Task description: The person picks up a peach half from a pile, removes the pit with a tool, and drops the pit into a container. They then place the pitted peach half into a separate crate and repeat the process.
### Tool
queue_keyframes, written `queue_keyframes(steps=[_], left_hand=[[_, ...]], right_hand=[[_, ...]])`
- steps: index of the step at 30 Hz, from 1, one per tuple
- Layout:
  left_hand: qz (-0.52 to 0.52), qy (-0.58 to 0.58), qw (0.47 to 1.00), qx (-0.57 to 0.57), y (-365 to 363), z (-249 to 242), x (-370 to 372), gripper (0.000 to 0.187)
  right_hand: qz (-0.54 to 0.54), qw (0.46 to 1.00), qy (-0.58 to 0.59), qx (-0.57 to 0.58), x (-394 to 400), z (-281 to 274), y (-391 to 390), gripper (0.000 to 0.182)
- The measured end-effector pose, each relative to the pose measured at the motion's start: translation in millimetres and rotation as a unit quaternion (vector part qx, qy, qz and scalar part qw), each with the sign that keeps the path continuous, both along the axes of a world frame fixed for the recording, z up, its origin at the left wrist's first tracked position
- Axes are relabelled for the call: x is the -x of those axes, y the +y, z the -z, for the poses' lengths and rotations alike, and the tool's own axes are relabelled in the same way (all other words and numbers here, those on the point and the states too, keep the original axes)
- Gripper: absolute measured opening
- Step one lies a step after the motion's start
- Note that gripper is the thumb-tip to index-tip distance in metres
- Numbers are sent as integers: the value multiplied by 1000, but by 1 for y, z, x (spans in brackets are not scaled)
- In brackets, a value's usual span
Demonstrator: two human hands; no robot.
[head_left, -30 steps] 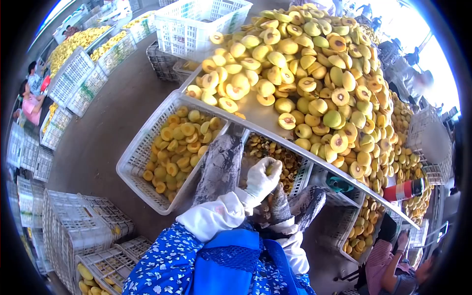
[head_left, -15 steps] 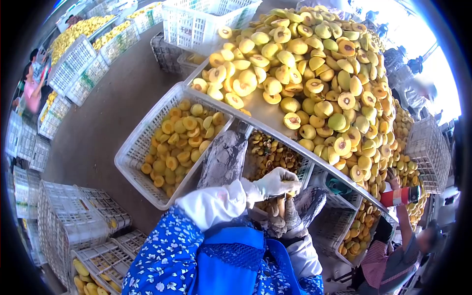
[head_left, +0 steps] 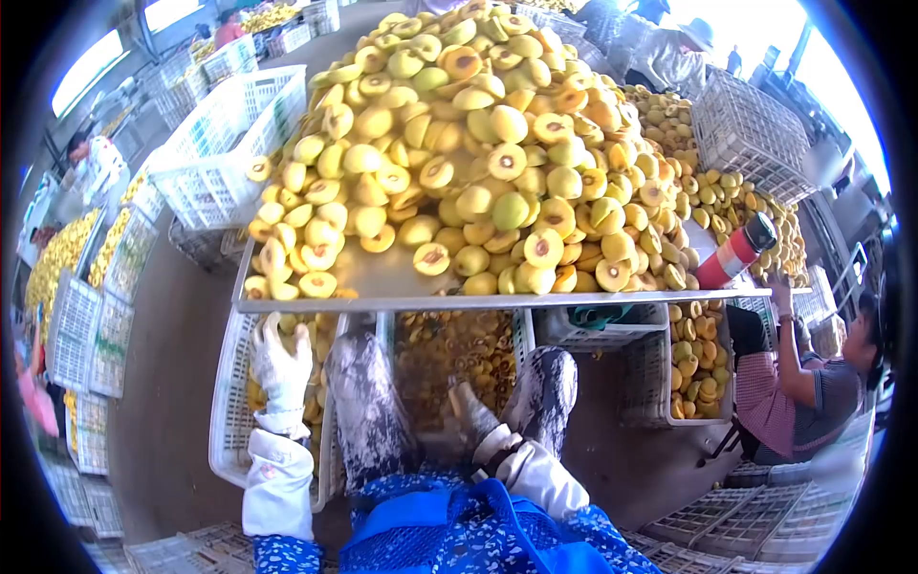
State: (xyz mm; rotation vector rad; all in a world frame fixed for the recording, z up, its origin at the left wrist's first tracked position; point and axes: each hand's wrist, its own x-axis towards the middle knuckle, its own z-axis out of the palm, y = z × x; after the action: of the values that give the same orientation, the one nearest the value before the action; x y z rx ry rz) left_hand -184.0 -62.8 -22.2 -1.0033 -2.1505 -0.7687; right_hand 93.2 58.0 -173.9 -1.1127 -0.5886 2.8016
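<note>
My left hand [head_left: 283, 364], in a white glove, is above the left crate [head_left: 228, 421] of yellow peach halves, its fingers spread and nothing held in them. In a stained grey-brown glove, my right hand [head_left: 472, 409] hangs low between my knees with the fingers curled. What it grips, if anything, I cannot tell. Below it stands the middle crate [head_left: 524, 335], holding brown pits and scraps. Ahead of both hands, a large heap of halved peaches [head_left: 478, 182], several with pits showing, lies on the metal table [head_left: 382, 273].
A white crate [head_left: 206, 172] stands at the table's far left corner. On the right are a red flask [head_left: 734, 253], a crate of peach halves [head_left: 696, 368] under the table edge and a seated person [head_left: 803, 373]. Stacked crates [head_left: 755, 134] rise behind.
My hands were together over the middle crate, working at a small piece of fruit. The left has moved away to the left crate and opened; the right stays low. My view has turned right.
</note>
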Motion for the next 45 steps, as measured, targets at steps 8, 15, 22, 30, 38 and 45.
queue_keyframes(steps=[8, 15, 22, 30, 38, 45], left_hand=[[100, -166, 870, 454, 228, -36, -25, 69], [199, -257, 848, 419, 257, -3, -47, 47], [367, -783, 475, -166, 185, -21, -56, 31], [351, -829, 321, -293, 136, -19, -109, 56], [410, -689, 538, -260, 129, -1, -137, 42], [298, -724, 548, -294, 118, -16, -158, 36]], right_hand=[[-77, 990, -36, -116, -7, -64, 5, 54], [-88, 981, -91, -147, -7, -77, 9, 50], [176, 958, 78, -213, -10, -55, 10, 21], [-5, 641, -20, -767, -16, -143, 32, 24], [53, 619, -88, -779, 5, -148, 36, 33], [-74, 628, -150, -760, 8, -159, 21, 36]])
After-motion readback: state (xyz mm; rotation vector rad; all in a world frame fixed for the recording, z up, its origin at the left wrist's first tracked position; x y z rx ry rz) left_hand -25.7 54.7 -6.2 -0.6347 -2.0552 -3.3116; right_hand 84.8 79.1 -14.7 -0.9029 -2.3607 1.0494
